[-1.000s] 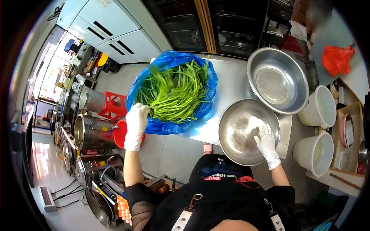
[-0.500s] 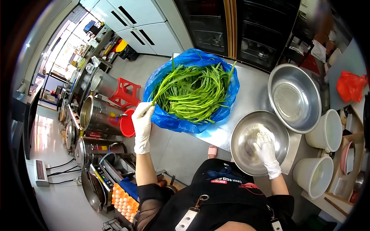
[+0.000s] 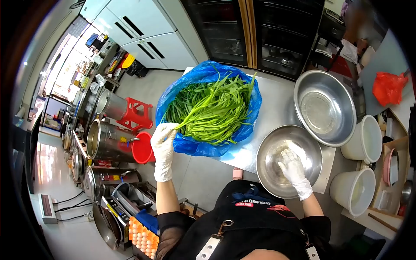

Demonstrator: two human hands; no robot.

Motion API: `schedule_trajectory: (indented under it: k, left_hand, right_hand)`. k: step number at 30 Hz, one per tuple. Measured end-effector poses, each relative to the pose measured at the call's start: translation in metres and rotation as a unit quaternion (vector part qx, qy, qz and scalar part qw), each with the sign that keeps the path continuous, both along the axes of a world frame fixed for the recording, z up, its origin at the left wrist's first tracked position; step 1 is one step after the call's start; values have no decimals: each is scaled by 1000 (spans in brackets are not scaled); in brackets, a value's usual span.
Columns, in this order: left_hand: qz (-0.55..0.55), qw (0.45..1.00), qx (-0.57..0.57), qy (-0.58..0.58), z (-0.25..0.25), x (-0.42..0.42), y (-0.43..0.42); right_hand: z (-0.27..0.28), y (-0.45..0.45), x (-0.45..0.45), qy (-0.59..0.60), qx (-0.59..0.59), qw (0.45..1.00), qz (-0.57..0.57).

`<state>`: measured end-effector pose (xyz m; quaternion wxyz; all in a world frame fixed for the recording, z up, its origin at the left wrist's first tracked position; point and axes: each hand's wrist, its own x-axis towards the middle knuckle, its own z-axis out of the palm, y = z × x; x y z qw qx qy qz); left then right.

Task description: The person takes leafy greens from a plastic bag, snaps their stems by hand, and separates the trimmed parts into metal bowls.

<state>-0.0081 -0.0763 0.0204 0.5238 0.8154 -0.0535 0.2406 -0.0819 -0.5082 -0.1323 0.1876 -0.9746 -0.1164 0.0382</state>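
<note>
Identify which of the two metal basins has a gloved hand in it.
The near basin, closer to the black apron: the right hand is inside it, while the far basin has none.

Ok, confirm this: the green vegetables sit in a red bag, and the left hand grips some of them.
Not quite: the head view shows the bag is blue, not red. The green vegetables do sit in it, and the left hand grips some of them.

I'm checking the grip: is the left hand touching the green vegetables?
Touching. The head view shows the left hand pinching some of the green vegetables at their stem ends, with no gap between glove and stems.
</note>
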Motion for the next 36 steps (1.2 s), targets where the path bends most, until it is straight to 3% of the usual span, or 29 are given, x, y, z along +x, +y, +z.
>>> schedule_trajectory:
  k: [6,9,16,23,36]
  left_hand:
    - [-13,994,91,-52,1,0,-15]
    - [-39,969,203,-138,6,0,-34]
    - [-128,898,332,-260,11,-1,-90]
    - [-197,876,341,-278,2,4,-123]
    - [-252,861,344,-277,-8,15,-151]
  right_hand:
    - [6,-3,-5,-20,3,1000,-21]
    - [23,-10,0,-82,35,994,-56]
    - [61,-23,1,-192,149,958,-151]
    - [92,-25,-14,-325,217,906,-163]
    - [105,-22,-40,-370,192,894,-166]
